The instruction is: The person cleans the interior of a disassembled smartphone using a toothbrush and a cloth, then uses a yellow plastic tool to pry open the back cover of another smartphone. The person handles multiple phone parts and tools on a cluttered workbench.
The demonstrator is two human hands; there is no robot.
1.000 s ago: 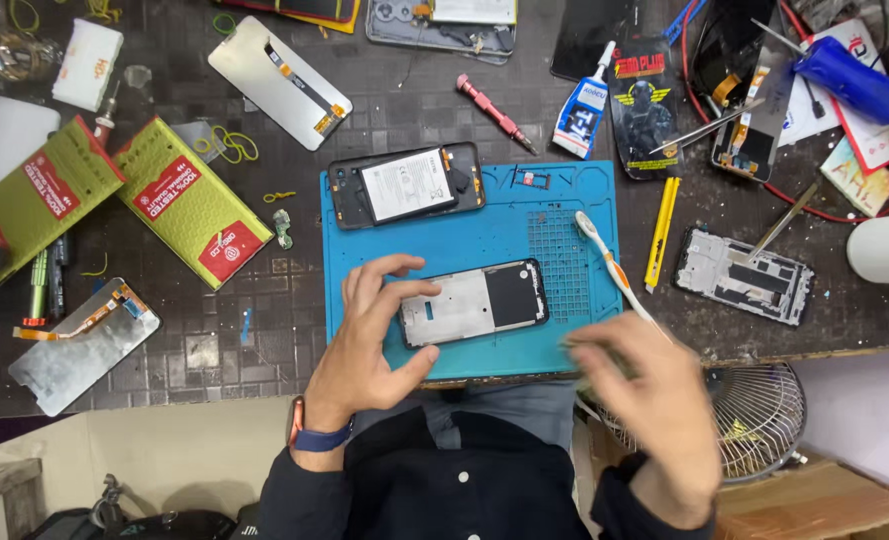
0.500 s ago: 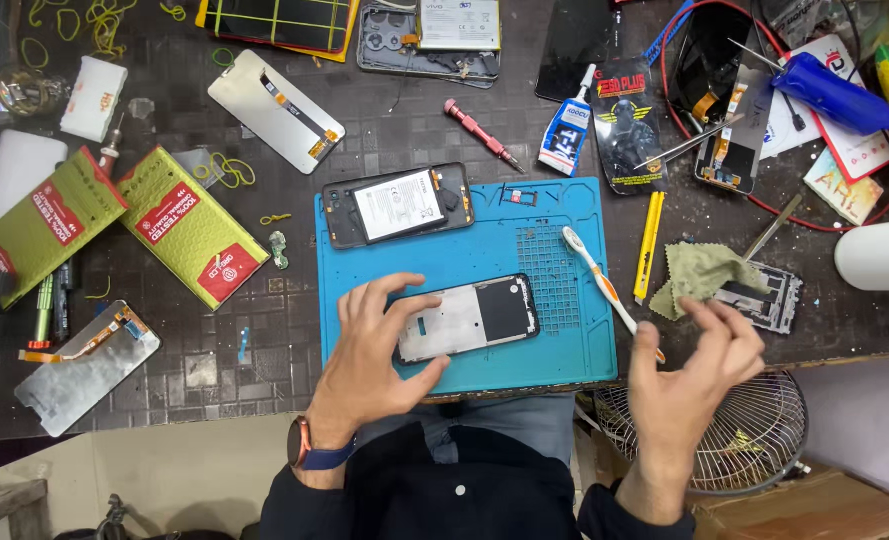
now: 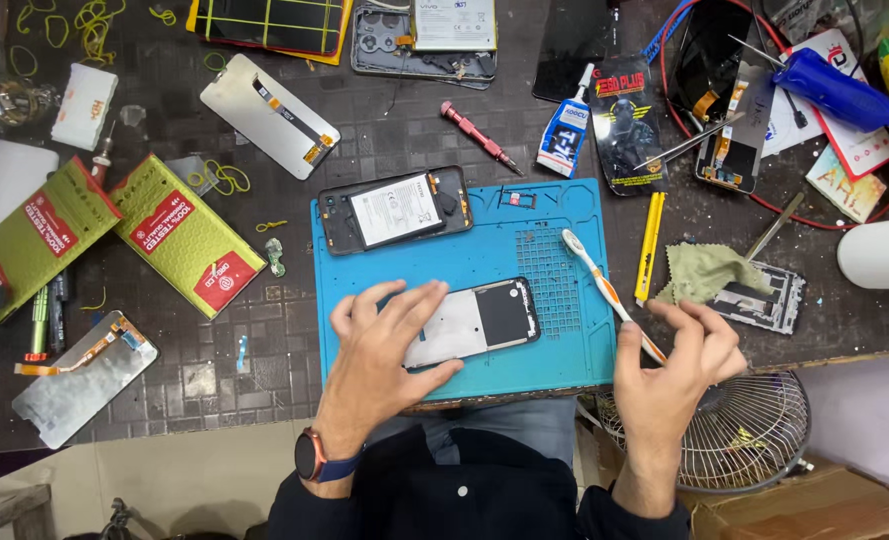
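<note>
On the blue mat (image 3: 554,340), near edge, the left hand (image 3: 379,350) lies flat, fingers spread, pinning a phone frame (image 3: 479,320). The right hand (image 3: 679,365) pinches a toothbrush (image 3: 604,285) handle; brushing the frame looks next, needing steady aim.

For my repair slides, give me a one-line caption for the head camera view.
Left hand steadies a phone frame on a blue mat; right hand holds a toothbrush.

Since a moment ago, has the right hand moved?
Yes. The right hand has gone from the blue mat's lower right corner, rightward past its edge, now touching the toothbrush handle.
</note>
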